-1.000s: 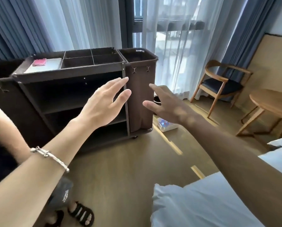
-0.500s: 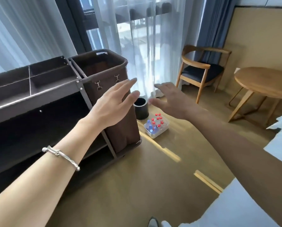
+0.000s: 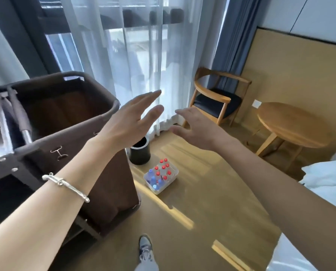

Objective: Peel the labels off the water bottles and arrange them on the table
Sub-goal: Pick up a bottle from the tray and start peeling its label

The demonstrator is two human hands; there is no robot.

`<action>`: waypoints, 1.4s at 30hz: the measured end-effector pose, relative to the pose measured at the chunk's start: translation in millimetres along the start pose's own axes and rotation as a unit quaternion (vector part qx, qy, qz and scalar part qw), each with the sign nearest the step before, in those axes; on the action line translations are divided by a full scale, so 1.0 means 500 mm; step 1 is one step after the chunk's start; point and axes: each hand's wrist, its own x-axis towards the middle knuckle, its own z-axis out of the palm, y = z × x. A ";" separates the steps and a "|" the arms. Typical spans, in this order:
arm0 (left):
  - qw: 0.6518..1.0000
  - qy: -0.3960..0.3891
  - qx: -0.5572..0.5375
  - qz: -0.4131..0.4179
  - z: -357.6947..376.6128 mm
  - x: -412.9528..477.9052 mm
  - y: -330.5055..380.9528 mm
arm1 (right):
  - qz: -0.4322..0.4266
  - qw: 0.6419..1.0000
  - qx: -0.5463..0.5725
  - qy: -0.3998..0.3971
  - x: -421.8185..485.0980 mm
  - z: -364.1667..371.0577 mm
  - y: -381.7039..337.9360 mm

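Bottles (image 3: 162, 174) in far bin (image 3: 173, 178), probably light, slippery; grip mid-body. Left hand (image 3: 130, 122) and right hand (image 3: 196, 127) spread, empty.

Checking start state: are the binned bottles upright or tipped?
Upright: bottles stand caps-up in the clear bin on the floor.

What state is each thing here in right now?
left hand, open, fingers straight, holding nothing
right hand, open, holding nothing
water bottles, upright, capped, packed in the box
clear plastic box, on the floor, lidless
black bin, upright, open-topped
laundry bag, open at the top
round wooden table, no bottles on it
sheer curtain, drawn across the window
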 end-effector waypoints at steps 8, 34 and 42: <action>0.999 -0.021 -0.027 0.005 0.048 0.360 -0.139 | 0.040 0.999 0.001 -0.020 0.340 -0.001 0.108; 0.928 0.080 -0.067 -0.359 0.617 0.675 -0.459 | -0.171 0.943 -0.001 -0.285 0.866 0.381 0.680; 0.920 0.091 -0.078 -0.373 0.932 0.579 -0.691 | -0.143 0.932 0.051 -0.331 0.846 0.765 0.885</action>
